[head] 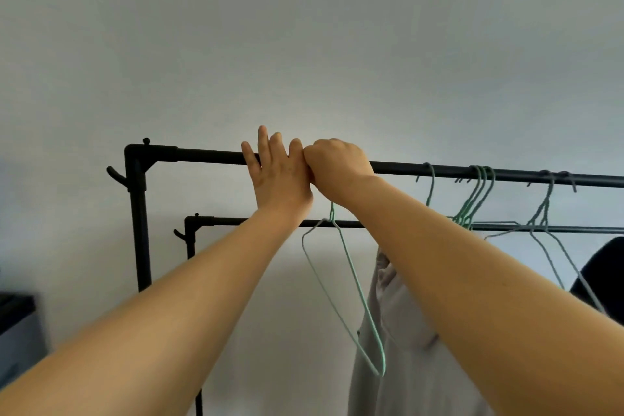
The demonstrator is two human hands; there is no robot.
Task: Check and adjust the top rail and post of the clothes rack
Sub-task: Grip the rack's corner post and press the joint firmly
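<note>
The black top rail of the clothes rack runs across the view and meets the black upright post at a corner joint on the left. My left hand rests against the rail with its fingers stretched up and spread over it. Right beside it, touching it, my right hand is closed in a fist around the rail. A green wire hanger hangs just below my right hand; its hook is hidden behind the hand.
A second, lower black rail with its own post stands behind. Several green hangers hang on the top rail to the right. A grey garment hangs under my right arm, a dark garment at the far right, a dark box at the left.
</note>
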